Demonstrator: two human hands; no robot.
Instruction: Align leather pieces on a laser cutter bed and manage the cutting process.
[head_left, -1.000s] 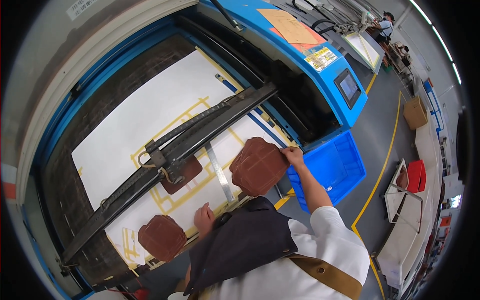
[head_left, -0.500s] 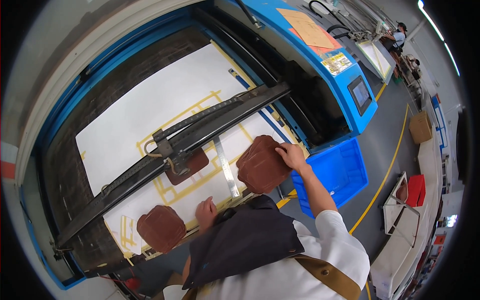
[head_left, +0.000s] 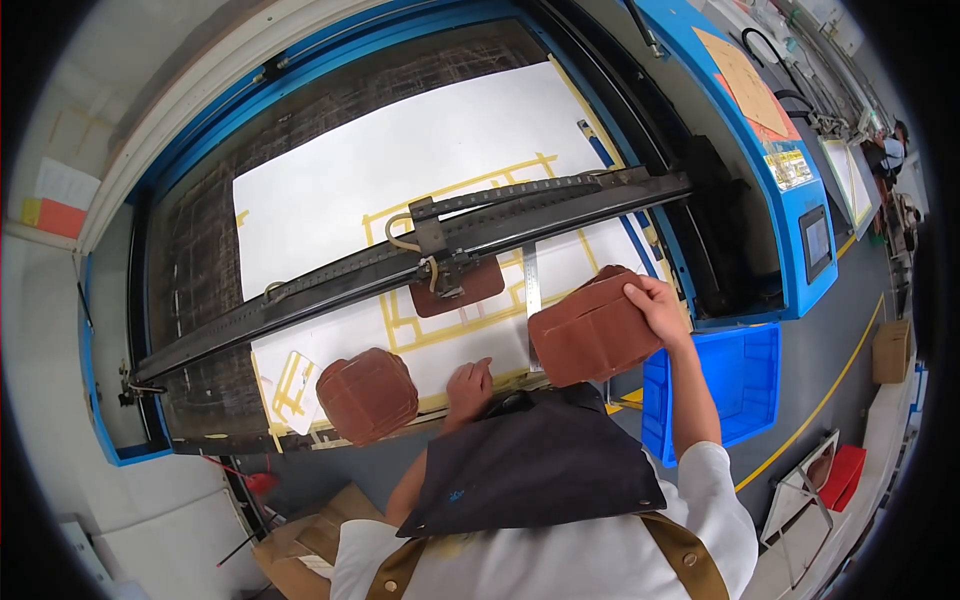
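Observation:
My right hand (head_left: 656,310) grips the right edge of a brown leather piece (head_left: 585,340), thumb on top. That piece lies turned over a stack of similar brown pieces (head_left: 615,272), whose edges show behind it. My left hand (head_left: 467,388) rests at the front edge of the machine bed, index finger stretched out, other fingers loosely bent, holding nothing. To its left sits a second stack of brown leather pieces (head_left: 367,395). A single brown piece (head_left: 470,290) lies flat under the machine's carriage head (head_left: 440,270), within yellow tape lines, partly hidden by the gantry.
A black gantry beam (head_left: 560,232) crosses the white bed sheet (head_left: 400,150). A metal ruler (head_left: 532,280) lies beside the right stack. Off the bed's front right corner stands a blue bin (head_left: 745,375). A blue control housing with a screen (head_left: 816,240) rises at the right.
The view has swung, so the machine appears shifted right and upward. My right hand has turned the top leather piece over the right stack. My left hand remains at the bed edge.

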